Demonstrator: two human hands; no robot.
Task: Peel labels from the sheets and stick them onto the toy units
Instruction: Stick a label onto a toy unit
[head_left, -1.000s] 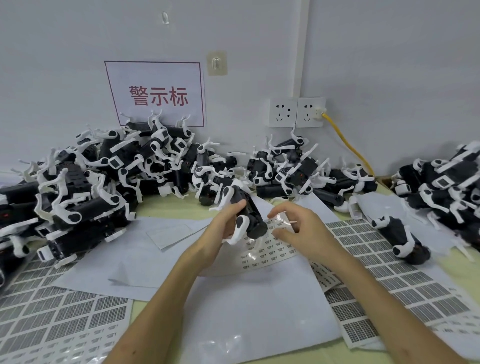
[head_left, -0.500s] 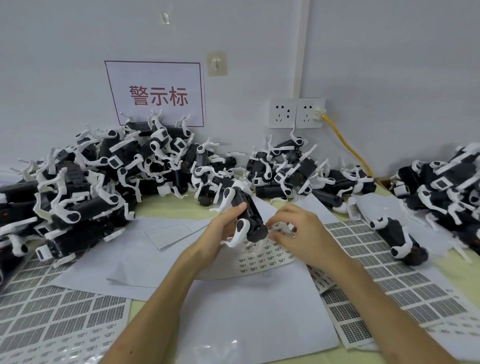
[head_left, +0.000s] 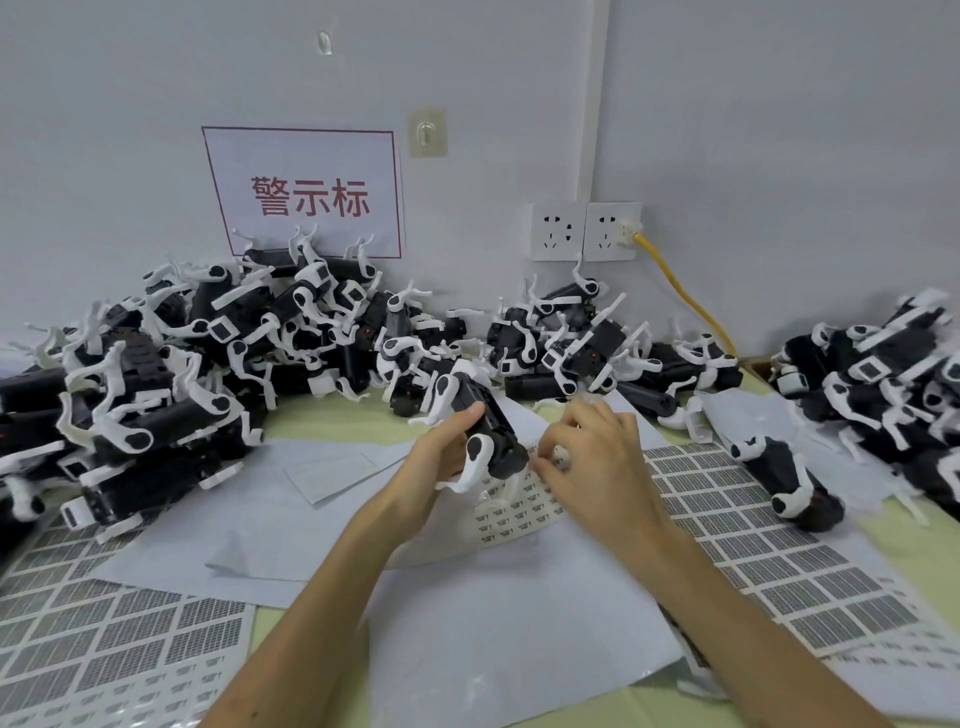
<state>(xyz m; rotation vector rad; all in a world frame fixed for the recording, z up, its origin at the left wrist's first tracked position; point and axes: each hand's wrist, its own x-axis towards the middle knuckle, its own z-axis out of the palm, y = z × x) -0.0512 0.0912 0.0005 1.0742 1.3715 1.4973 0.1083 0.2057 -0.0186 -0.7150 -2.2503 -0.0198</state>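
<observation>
Now the left hand (head_left: 441, 460) curls its grip round a toy unit (head_left: 491, 423) above the label sheet (head_left: 514, 514); the right hand (head_left: 597, 462) pinches at its end, seemingly sticking a label, which next needs pressing flat.

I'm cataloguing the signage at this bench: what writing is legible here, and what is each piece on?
"警示标": red characters on the white wall sign.
The small label sheet in the middle: printed, too small to read.
The left sheet and right sheet of grey labels: print too fine to read.
</observation>
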